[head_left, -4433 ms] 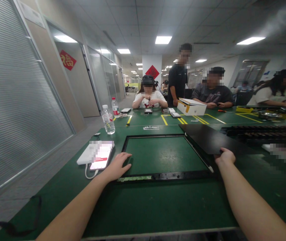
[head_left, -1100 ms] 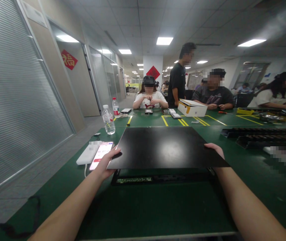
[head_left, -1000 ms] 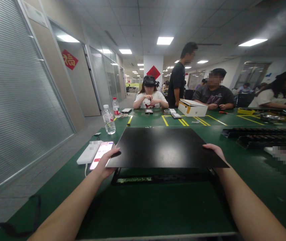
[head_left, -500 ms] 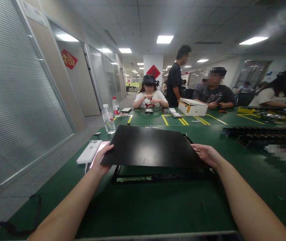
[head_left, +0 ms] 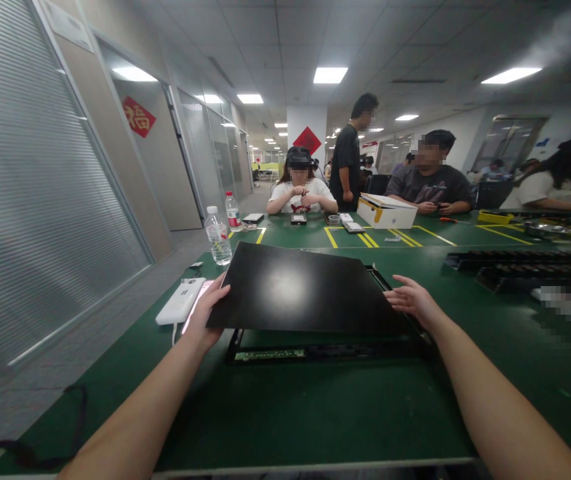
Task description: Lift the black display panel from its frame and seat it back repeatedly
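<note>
A thin black screen panel (head_left: 300, 290) is tilted, its left side raised above a black frame (head_left: 360, 351). A strip of green circuit board (head_left: 270, 355) shows along the frame's near side. My left hand (head_left: 209, 310) is closed on the panel's left edge, thumb on top and the other fingers hidden beneath. At the right edge, my right hand (head_left: 417, 305) has its fingers stretched out and its thumb lifted off. Its fingertips reach the panel's edge; whether they bear any of its weight I cannot tell.
Left of the panel lie a white device (head_left: 181, 301) with a cable and a pink-edged phone (head_left: 196, 308). Two water bottles (head_left: 219, 240) stand behind. Black slotted rails (head_left: 510, 270) lie at right. Across the green table (head_left: 315, 420) are a white box (head_left: 388, 212) and several people.
The panel's left side has risen slightly. My right thumb has lifted off the panel and its fingers have spread. The left hand keeps its grip.
</note>
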A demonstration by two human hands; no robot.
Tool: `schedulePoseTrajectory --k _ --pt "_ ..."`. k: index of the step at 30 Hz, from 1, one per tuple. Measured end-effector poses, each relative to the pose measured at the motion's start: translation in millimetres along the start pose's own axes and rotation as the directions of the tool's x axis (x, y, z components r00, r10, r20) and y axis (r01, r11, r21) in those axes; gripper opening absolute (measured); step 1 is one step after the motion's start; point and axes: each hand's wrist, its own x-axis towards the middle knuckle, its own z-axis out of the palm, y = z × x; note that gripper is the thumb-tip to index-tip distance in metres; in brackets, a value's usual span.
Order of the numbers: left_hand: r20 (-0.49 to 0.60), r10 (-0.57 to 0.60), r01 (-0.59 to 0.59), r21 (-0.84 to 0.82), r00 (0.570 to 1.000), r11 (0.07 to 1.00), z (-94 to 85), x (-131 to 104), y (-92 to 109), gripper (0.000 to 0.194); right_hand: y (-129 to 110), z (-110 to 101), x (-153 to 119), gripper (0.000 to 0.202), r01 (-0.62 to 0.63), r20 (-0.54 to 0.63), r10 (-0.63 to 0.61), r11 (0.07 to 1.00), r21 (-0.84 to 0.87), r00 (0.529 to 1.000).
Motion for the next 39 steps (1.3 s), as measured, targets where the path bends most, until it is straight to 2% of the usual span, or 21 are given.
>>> schedulePoseTrajectory --k 6,12,15,19,24,28,39 --pt "0.049 -0.014 0.013 0.027 0.999 1.000 -3.5 1.8 -5.6 0.062 3.7 -1.0 0.2 0.069 0.109 0.009 -0.108 0.992 -0.069 0.994" --pt "0.028 0.001 -0.002 0.033 1.000 0.999 -3.5 1.3 -3.6 0.064 4.2 -1.4 0.9 0.066 0.108 0.056 -0.102 0.986 -0.126 0.993" --pt "0.041 0.010 -0.012 0.036 0.999 0.999 -3.2 0.2 -3.2 0.063 4.2 -2.4 1.9 0.066 0.143 0.054 -0.137 0.982 -0.127 0.989" --pt "0.041 0.005 -0.006 0.037 0.999 0.999 -2.7 -0.1 -4.7 0.066 3.5 -2.7 4.1 0.065 0.193 0.002 -0.194 0.971 -0.141 0.981" --pt "0.036 -0.018 0.017 0.036 0.999 0.999 -1.0 -1.2 -10.7 0.069 6.1 -4.2 7.7 0.052 0.235 -0.100 -0.253 0.959 -0.161 0.962" --pt "0.063 -0.036 0.033 0.053 0.997 0.998 -1.5 -2.4 -16.0 0.068 8.0 -5.6 7.3 0.048 0.211 -0.140 -0.244 0.954 -0.214 0.960" --pt "0.074 -0.065 0.059 0.069 0.995 0.996 -1.6 -2.9 -18.7 0.068 14.5 -11.2 14.0 0.053 0.180 -0.145 -0.222 0.949 -0.259 0.964"
